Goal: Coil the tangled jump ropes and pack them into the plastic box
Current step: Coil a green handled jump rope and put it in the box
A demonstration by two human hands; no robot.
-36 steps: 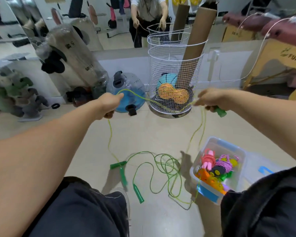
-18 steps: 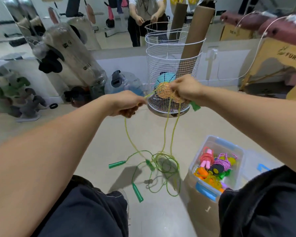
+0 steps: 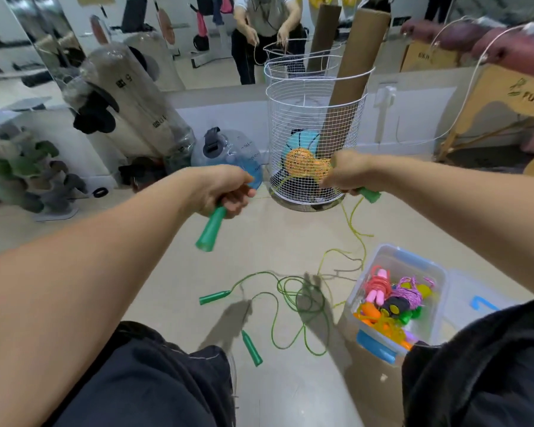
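A yellow-green jump rope runs from the right hand, closed around one green handle, down to the floor at 5 o'clock of that hand. The left hand grips another green handle, which points down. A darker green rope lies looped on the floor between the knees, its two handles loose at 8 o'clock of the tangle. To coil well, draw even loops hand to hand and lift the slack clear of the floor tangle. The plastic box, already holding coiled ropes, sits at 3 o'clock of the tangle. The wire basket stands close ahead at 12 o'clock, limiting forward reach; open floor lies left.
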